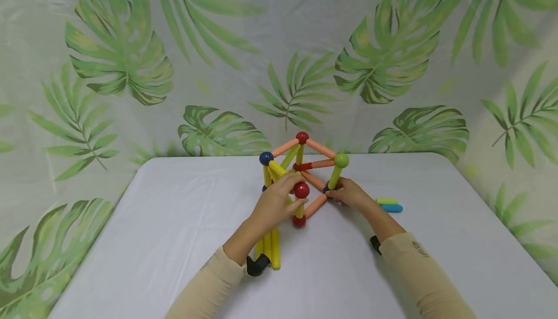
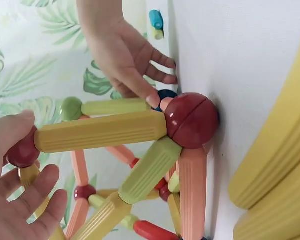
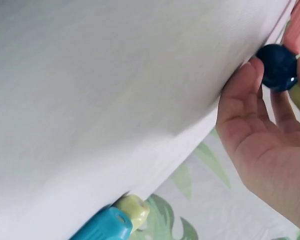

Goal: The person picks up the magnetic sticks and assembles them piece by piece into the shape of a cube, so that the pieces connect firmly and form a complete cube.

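Note:
A frame of magnetic sticks and balls stands on the table. My left hand (image 1: 274, 200) holds the red ball (image 1: 302, 190) at its upper front corner, thumb and fingers around it. From that ball a yellow stick (image 2: 100, 131) runs down to another red ball (image 2: 192, 120) on the table. My right hand (image 1: 354, 195) pinches a dark blue ball (image 3: 277, 67) at the lower right corner, below a light green ball (image 1: 342, 160). A blue ball (image 1: 267, 158) and a red ball (image 1: 302, 138) mark the other top corners. My left hand partly hides the near left side.
Several loose yellow sticks (image 1: 267, 249) lie beside my left forearm. To the right of the frame rest a blue stick (image 1: 391, 208) and a light green stick (image 1: 387, 201). A leaf-patterned cloth (image 1: 226, 67) hangs behind the white table (image 1: 187, 212).

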Motion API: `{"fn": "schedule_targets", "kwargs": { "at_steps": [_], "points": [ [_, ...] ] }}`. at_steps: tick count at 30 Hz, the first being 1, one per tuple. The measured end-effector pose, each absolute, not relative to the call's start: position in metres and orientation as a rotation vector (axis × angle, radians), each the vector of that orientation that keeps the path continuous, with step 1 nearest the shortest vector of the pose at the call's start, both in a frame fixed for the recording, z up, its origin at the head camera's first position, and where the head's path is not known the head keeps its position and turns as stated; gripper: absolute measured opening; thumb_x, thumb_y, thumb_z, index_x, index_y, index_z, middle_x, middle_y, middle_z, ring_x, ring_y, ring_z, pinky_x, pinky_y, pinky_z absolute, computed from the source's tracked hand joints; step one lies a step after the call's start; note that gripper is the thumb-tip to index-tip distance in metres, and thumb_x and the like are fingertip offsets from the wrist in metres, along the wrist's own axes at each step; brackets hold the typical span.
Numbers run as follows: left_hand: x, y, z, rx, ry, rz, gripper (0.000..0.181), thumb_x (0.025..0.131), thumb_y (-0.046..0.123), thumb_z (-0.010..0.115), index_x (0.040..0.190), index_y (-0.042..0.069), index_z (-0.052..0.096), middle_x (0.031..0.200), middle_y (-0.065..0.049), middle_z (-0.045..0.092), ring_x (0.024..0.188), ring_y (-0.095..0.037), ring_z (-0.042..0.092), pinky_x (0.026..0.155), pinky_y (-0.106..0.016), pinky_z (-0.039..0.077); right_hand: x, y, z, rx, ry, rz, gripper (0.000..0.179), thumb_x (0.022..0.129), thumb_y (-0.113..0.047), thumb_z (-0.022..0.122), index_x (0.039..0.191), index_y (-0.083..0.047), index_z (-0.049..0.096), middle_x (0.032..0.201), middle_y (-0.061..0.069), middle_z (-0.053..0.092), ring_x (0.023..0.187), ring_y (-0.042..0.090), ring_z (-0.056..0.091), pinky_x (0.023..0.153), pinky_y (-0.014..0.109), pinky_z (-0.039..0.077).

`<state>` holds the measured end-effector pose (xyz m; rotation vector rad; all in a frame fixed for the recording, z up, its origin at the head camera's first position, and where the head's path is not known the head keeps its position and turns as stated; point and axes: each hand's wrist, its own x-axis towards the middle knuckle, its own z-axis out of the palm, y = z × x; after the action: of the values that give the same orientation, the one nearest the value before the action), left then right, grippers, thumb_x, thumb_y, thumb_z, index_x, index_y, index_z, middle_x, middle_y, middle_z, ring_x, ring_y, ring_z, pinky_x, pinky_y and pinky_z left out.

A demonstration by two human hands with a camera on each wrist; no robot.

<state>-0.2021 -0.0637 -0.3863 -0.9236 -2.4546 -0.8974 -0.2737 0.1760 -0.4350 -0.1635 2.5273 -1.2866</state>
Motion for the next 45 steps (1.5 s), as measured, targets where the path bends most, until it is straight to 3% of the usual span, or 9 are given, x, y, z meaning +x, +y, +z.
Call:
{"fn": "schedule_targets", "kwargs": {
  "at_steps": [3, 8, 10, 16, 18, 24, 31, 40, 45],
  "points": [
    [-0.202, -0.069, -0.385, -0.878, -2.462, -0.918, 0.042, 0.08, 0.019, 0.069, 0.117, 0.011, 0.052, 0.122, -0.003, 0.047, 0.095, -0.014, 0.055, 0.078, -0.022, 0.046, -0.271, 0.178, -0.434, -0.17, 2.526, -1.284, 0.035, 0.085, -0.019, 0.063, 0.111, 0.001, 0.051, 0.094, 0.014, 0.056, 0.071, 0.021, 0.052, 0.058, 0.031, 0.045],
    [-0.207, -0.082, -0.387, -0.769, -2.462, -0.939, 0.041, 0.079, 0.016, 0.07, 0.118, 0.016, 0.055, 0.121, -0.009, 0.039, 0.081, -0.016, 0.053, 0.065, -0.021, 0.047, -0.263, 0.178, -0.43, -0.157, 2.516, -1.219, 0.041, 0.081, -0.024, 0.067, 0.105, 0.003, 0.048, 0.08, 0.011, 0.056, 0.063, 0.02, 0.051, 0.055, 0.03, 0.043],
    [-0.211, -0.087, -0.388, -0.724, -2.463, -0.956, 0.041, 0.079, 0.015, 0.07, 0.118, 0.018, 0.056, 0.115, -0.009, 0.038, 0.077, -0.017, 0.05, 0.061, -0.022, 0.045, -0.259, 0.176, -0.429, -0.165, 2.505, -1.202, 0.046, 0.08, -0.025, 0.068, 0.112, 0.0, 0.046, 0.077, 0.01, 0.054, 0.062, 0.021, 0.049, 0.054, 0.03, 0.042],
    [-0.22, -0.101, -0.391, -0.682, -2.472, -1.143, 0.043, 0.082, 0.01, 0.066, 0.123, 0.017, 0.054, 0.105, -0.007, 0.046, 0.086, -0.022, 0.049, 0.072, -0.03, 0.045, -0.247, 0.168, -0.43, -0.208, 2.543, -1.119, 0.05, 0.079, -0.028, 0.07, 0.116, -0.004, 0.047, 0.073, 0.007, 0.05, 0.062, 0.021, 0.047, 0.055, 0.029, 0.039],
    [-0.222, -0.104, -0.393, -0.694, -2.472, -1.233, 0.043, 0.083, 0.011, 0.065, 0.124, 0.018, 0.053, 0.106, -0.007, 0.048, 0.089, -0.023, 0.05, 0.073, -0.033, 0.046, -0.243, 0.165, -0.43, -0.17, 2.557, -1.072, 0.042, 0.078, -0.029, 0.07, 0.103, -0.001, 0.049, 0.07, 0.007, 0.049, 0.059, 0.019, 0.046, 0.053, 0.028, 0.039],
    [-0.225, -0.109, -0.399, -0.734, -2.478, -1.382, 0.04, 0.089, 0.026, 0.057, 0.128, 0.021, 0.049, 0.107, -0.002, 0.051, 0.09, -0.017, 0.051, 0.075, -0.032, 0.047, -0.229, 0.166, -0.42, -0.186, 2.582, -0.879, 0.052, 0.081, -0.034, 0.066, 0.111, 0.003, 0.045, 0.081, 0.009, 0.053, 0.064, 0.019, 0.049, 0.055, 0.029, 0.042],
    [-0.225, -0.113, -0.399, -0.738, -2.511, -1.461, 0.04, 0.091, 0.032, 0.052, 0.13, 0.025, 0.046, 0.107, 0.002, 0.053, 0.091, -0.012, 0.05, 0.077, -0.028, 0.045, -0.194, 0.148, -0.404, -0.436, 2.634, -0.796, 0.026, 0.083, -0.029, 0.065, 0.088, -0.008, 0.052, 0.07, 0.002, 0.049, 0.063, 0.015, 0.045, 0.054, 0.028, 0.037],
    [-0.225, -0.122, -0.4, -0.738, -2.532, -1.572, 0.042, 0.092, 0.036, 0.047, 0.133, 0.028, 0.043, 0.126, 0.002, 0.048, 0.102, -0.015, 0.049, 0.082, -0.032, 0.044, -0.167, 0.087, -0.424, -0.847, 2.332, -0.935, 0.041, 0.086, -0.031, 0.061, 0.121, -0.016, 0.046, 0.076, -0.005, 0.054, 0.061, 0.009, 0.049, 0.056, 0.022, 0.041],
    [-0.225, -0.122, -0.401, -0.751, -2.522, -1.596, 0.044, 0.092, 0.038, 0.047, 0.134, 0.027, 0.042, 0.124, 0.0, 0.048, 0.098, -0.019, 0.051, 0.078, -0.033, 0.045, -0.164, 0.073, -0.431, -0.934, 2.283, -0.866, 0.033, 0.086, -0.031, 0.06, 0.117, -0.02, 0.052, 0.077, -0.007, 0.05, 0.068, 0.006, 0.046, 0.06, 0.021, 0.04]
  ]
}}
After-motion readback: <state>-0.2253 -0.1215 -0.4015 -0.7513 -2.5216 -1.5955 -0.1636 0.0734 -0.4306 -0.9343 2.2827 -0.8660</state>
